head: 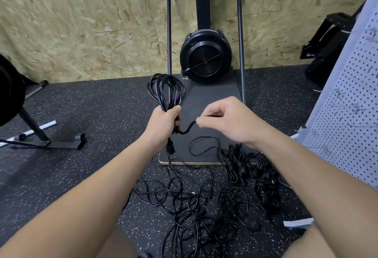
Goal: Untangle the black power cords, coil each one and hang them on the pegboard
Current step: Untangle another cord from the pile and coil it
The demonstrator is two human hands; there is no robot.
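Gripping: left hand [166, 121] fingers curled round the waist of a coiled cord [166, 92], smooth black round-jacket cable, several long oval loops fanning up above the fist
Plug: moulded black connector [170, 148] hanging just below the left hand
Tail: short free end [187, 129] of the same cord arcs from the left fist across to the right hand, bent in a shallow U
Right hand: right hand [227, 119] pinching the tail end between thumb and forefinger, other fingers loosely curled; just beside the left hand, not touching it
Loose tangle: thin black cords [190, 202] in overlapping irregular loops on the floor, below both hands, between the forearms
Bundled cords: two tight wrapped coils [237, 163], ribbed look from the wraps, below the right wrist; a third looser coiled heap [266, 184] just beside them, under the right forearm
Floor: black rubber matting [92, 114], matte, speckled white and grey
Board: flat dark platform [212, 94] with pale plywood edge, rounded corners, directly behind the hands; one thin cord loop lies on it
Fan unit: round black housing [205, 57], concentric grille, beyond the hands, inside a tubular steel frame
Pegboard: white perforated panel [351, 114], regular hole grid, thin wire hooks, right of the right hand, well apart
Wall: OSB sheet [81, 22], coarse flaked texture
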